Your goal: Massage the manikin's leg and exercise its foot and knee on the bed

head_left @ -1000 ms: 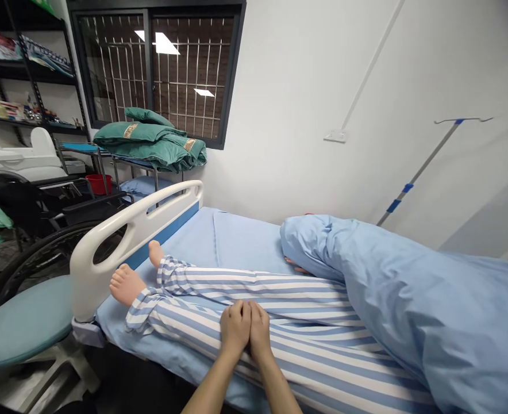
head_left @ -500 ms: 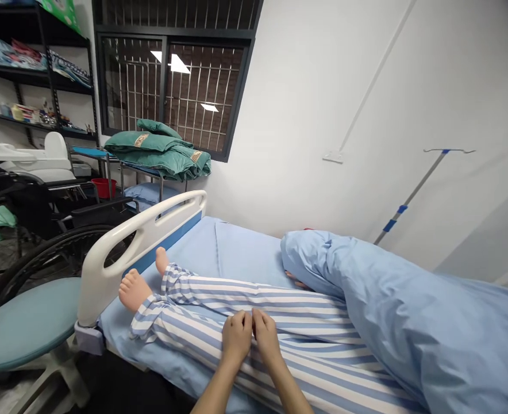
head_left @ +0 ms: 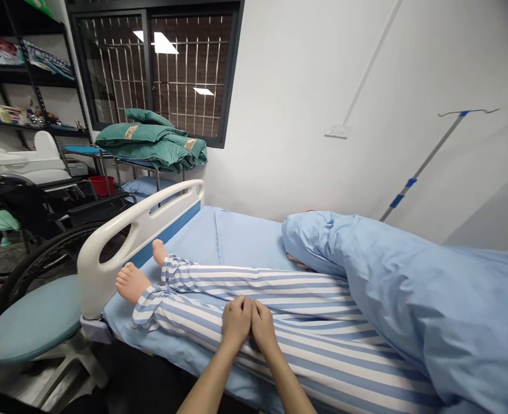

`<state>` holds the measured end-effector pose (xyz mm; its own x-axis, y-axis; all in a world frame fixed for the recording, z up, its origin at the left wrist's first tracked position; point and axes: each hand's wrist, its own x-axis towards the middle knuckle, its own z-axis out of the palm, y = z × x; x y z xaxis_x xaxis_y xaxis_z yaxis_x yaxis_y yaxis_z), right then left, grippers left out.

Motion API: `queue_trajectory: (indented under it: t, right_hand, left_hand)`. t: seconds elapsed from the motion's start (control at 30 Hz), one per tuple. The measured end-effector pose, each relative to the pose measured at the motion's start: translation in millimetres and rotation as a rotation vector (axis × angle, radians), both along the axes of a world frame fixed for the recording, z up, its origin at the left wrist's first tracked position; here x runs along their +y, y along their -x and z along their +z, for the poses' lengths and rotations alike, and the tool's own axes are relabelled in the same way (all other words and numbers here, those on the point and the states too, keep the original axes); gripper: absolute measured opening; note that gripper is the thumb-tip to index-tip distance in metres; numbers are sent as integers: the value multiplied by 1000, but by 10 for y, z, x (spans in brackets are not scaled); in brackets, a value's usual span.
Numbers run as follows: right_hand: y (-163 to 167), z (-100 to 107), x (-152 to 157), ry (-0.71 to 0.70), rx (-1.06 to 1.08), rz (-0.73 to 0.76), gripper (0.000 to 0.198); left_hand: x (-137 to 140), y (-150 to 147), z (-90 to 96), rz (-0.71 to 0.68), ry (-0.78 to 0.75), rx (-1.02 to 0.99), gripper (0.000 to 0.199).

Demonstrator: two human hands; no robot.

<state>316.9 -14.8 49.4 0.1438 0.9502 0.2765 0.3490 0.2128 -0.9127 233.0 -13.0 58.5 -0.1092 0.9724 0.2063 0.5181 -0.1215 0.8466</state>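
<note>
My left hand [head_left: 237, 319] and my right hand [head_left: 262, 323] are side by side over the nearer leg of the blue-and-white striped trousers [head_left: 323, 356], around knee level. Both hands are closed with the fingers curled downward, and their inner edges touch. Their fingertips are hidden, so I cannot tell whether they grip the cloth. The trousers are on a lying figure, whose bare, smooth, manikin-like feet [head_left: 132, 283] point to the left. A light blue quilt [head_left: 392, 282] is folded back over the figure's upper part, and some fingers [head_left: 297, 262] show from under its edge.
A white bed end board [head_left: 107, 236] stands beyond the feet, with a round teal stool [head_left: 34, 319] and a wheelchair [head_left: 25, 201] to its left. An IV pole [head_left: 426, 161] rises behind the quilt. Folded green quilts [head_left: 150, 141] lie under the window, near a shelf rack [head_left: 30, 80].
The camera view has tilted and shifted slightly. My two hands have come closer together, now touching, and remain over the same trouser leg. The lying figure and quilt look unchanged.
</note>
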Motion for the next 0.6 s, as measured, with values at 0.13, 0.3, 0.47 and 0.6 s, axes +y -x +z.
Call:
queue_trajectory:
  t: [0.13, 0.3, 0.47, 0.6]
  right_hand:
    - [-36, 43, 34, 18, 112, 41, 37]
    - [-90, 34, 52, 55, 241, 46, 38]
    - [-135, 14, 49, 60, 300, 23, 35]
    - [-137, 43, 44, 53, 279, -23, 34]
  left_hand:
    - [53, -27, 39, -19, 17, -67, 33]
    - [106, -162, 293, -55, 7, -281, 35]
    - [81, -286, 365, -84, -6, -400, 35]
    - [11, -245, 132, -27, -14, -193, 33]
